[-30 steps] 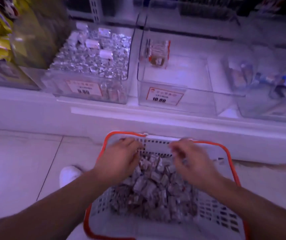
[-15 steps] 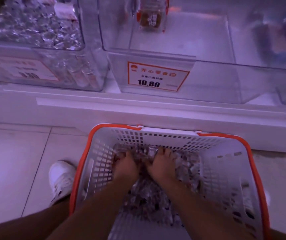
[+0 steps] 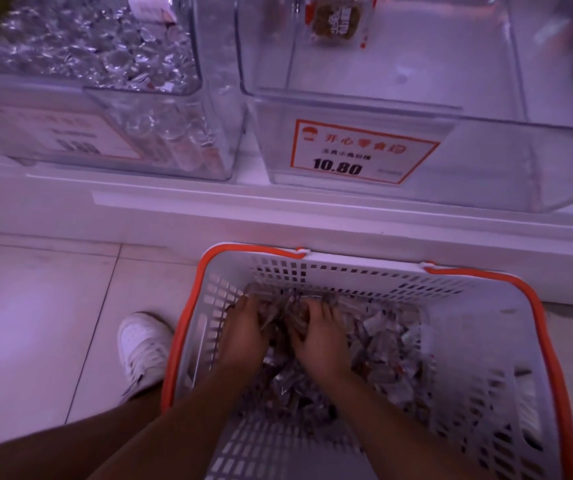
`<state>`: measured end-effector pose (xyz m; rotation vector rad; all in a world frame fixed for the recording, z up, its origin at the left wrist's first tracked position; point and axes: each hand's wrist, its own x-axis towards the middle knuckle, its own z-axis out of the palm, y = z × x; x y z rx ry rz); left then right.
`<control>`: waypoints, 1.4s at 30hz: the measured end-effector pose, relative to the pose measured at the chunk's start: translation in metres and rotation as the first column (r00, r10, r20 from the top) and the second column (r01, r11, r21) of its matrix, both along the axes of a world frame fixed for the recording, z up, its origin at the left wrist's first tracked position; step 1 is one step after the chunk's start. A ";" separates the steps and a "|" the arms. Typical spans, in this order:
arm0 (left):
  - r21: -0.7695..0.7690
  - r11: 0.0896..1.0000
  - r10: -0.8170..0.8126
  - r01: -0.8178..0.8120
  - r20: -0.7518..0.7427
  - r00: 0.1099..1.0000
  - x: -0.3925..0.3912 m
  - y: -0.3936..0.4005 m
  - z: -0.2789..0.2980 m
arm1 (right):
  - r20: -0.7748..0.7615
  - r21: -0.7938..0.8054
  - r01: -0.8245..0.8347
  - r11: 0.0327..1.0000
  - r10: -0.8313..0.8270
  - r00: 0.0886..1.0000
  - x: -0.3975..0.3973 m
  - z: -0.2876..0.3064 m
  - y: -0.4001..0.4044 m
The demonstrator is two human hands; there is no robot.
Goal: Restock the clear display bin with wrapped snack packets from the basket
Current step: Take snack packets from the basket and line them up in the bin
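— Where are the small shiny wrapped snack packets [image 3: 378, 344]?
— Piled in the white plastic basket with the orange rim [image 3: 479, 337] on the floor. The left hand [image 3: 243, 336] and right hand [image 3: 319, 337] curl around a bunch between them.
— And the clear plastic display bin [image 3: 486, 157]?
— Up on the shelf, behind the basket.

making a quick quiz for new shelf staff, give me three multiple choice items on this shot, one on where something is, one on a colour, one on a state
1. Where are both hands?
A. in the basket
B. in the clear bin
C. on the shelf edge

2. What colour is the basket's rim?
A. blue
B. orange-red
C. green

3. How full is the clear bin with the 10.80 price tag?
A. heaped
B. half full
C. nearly empty

Answers:
1 A: left hand and right hand dig into the snack packets inside the basket.
2 B: an orange-red band runs round the basket's top.
3 C: the clear bin behind the price tag shows only one packet at its back.
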<state>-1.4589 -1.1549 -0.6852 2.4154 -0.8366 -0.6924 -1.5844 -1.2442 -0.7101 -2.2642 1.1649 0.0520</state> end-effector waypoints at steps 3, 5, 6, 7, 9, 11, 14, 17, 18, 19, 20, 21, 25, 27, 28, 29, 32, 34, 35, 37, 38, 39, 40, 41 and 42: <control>0.154 0.982 -0.125 0.112 0.076 0.989 -0.004 0.003 -0.002 | -0.063 0.033 -0.031 0.999 0.033 0.997 -0.002 -0.002 -0.005; 0.219 0.950 -0.243 0.223 0.067 0.968 -0.011 0.006 -0.006 | -0.076 0.040 -0.120 0.992 0.122 0.990 -0.009 -0.002 -0.011; 0.227 0.932 -0.305 0.284 0.063 0.950 -0.015 0.007 -0.008 | -0.076 0.030 -0.174 0.984 0.176 0.981 -0.014 -0.003 -0.016; 0.230 0.916 -0.353 0.329 0.068 0.933 -0.020 0.009 -0.009 | -0.070 0.028 -0.201 0.979 0.202 0.977 -0.019 -0.003 -0.020; 0.278 0.883 -0.413 0.377 0.083 0.907 -0.031 0.009 -0.010 | -0.010 0.102 -0.102 0.989 0.104 0.995 -0.030 -0.004 -0.030; 0.359 0.855 -0.415 0.374 0.041 0.909 -0.040 0.005 -0.010 | 0.046 0.314 0.148 0.938 -0.170 0.984 -0.035 -0.001 -0.039; 0.396 0.865 -0.278 0.309 -0.133 0.951 -0.049 -0.008 -0.011 | 0.044 0.574 0.389 0.721 -0.502 0.864 -0.037 0.008 -0.051; 0.409 0.870 -0.202 0.276 -0.215 0.955 -0.050 -0.022 -0.012 | -0.011 0.883 0.312 0.350 -0.649 0.761 -0.044 0.029 -0.061; 0.413 0.871 -0.187 0.266 -0.222 0.957 -0.050 -0.027 -0.011 | -0.043 0.947 0.238 0.216 -0.648 0.760 -0.047 0.037 -0.064; 0.414 0.876 -0.159 0.247 -0.235 0.959 -0.050 -0.032 -0.011 | -0.069 0.977 0.181 0.114 -0.634 0.770 -0.050 0.043 -0.067; 0.417 0.884 -0.113 0.213 -0.253 0.961 -0.051 -0.036 -0.011 | -0.087 0.988 0.148 0.045 -0.632 0.770 -0.052 0.047 -0.070; 0.418 0.894 -0.046 0.162 -0.273 0.961 -0.052 -0.038 -0.012 | -0.093 0.992 0.127 0.007 -0.642 0.761 -0.053 0.049 -0.074; 0.309 0.948 0.203 -0.071 -0.418 0.885 -0.056 -0.043 -0.020 | -0.081 0.996 0.076 -0.037 -0.674 0.734 -0.051 0.057 -0.078; 0.279 0.959 0.179 -0.045 -0.476 0.861 -0.055 -0.045 -0.023 | -0.083 0.996 0.086 -0.030 -0.684 0.725 -0.051 0.057 -0.078; 0.278 0.960 0.155 -0.016 -0.485 0.860 -0.055 -0.046 -0.023 | -0.082 0.995 0.095 -0.019 -0.683 0.726 -0.052 0.058 -0.078; 0.292 0.956 0.136 0.009 -0.469 0.872 -0.055 -0.045 -0.022 | -0.083 0.994 0.109 -0.004 -0.682 0.727 -0.052 0.057 -0.077; 0.359 0.929 0.036 0.093 -0.336 0.941 -0.064 -0.037 -0.017 | -0.108 0.979 0.199 0.053 -0.691 0.715 -0.055 0.053 -0.074; 0.313 0.942 -0.012 0.120 -0.326 0.945 -0.072 -0.033 -0.017 | -0.134 0.953 0.287 0.098 -0.714 0.687 -0.059 0.047 -0.072; 0.272 0.955 -0.020 0.121 -0.347 0.937 -0.075 -0.033 -0.017 | -0.139 0.937 0.325 0.125 -0.719 0.681 -0.061 0.045 -0.071; 0.209 0.974 0.000 0.090 -0.397 0.918 -0.080 -0.035 -0.017 | -0.154 0.908 0.381 0.173 -0.709 0.689 -0.066 0.043 -0.069; 0.189 0.980 0.029 0.055 -0.416 0.909 -0.082 -0.036 -0.016 | -0.161 0.892 0.407 0.195 -0.705 0.690 -0.069 0.043 -0.070; 0.170 0.985 0.068 0.008 -0.436 0.897 -0.083 -0.038 -0.014 | -0.164 0.877 0.430 0.215 -0.707 0.688 -0.073 0.044 -0.071; 0.143 0.989 0.110 -0.048 -0.465 0.879 -0.082 -0.039 -0.012 | -0.164 0.865 0.445 0.232 -0.708 0.687 -0.076 0.045 -0.072; 0.118 0.988 0.150 -0.104 -0.510 0.847 -0.080 -0.040 -0.008 | -0.161 0.858 0.449 0.247 -0.702 0.693 -0.079 0.048 -0.074; 0.102 0.983 0.186 -0.155 -0.558 0.809 -0.075 -0.043 -0.003 | -0.155 0.855 0.445 0.266 -0.688 0.709 -0.081 0.053 -0.076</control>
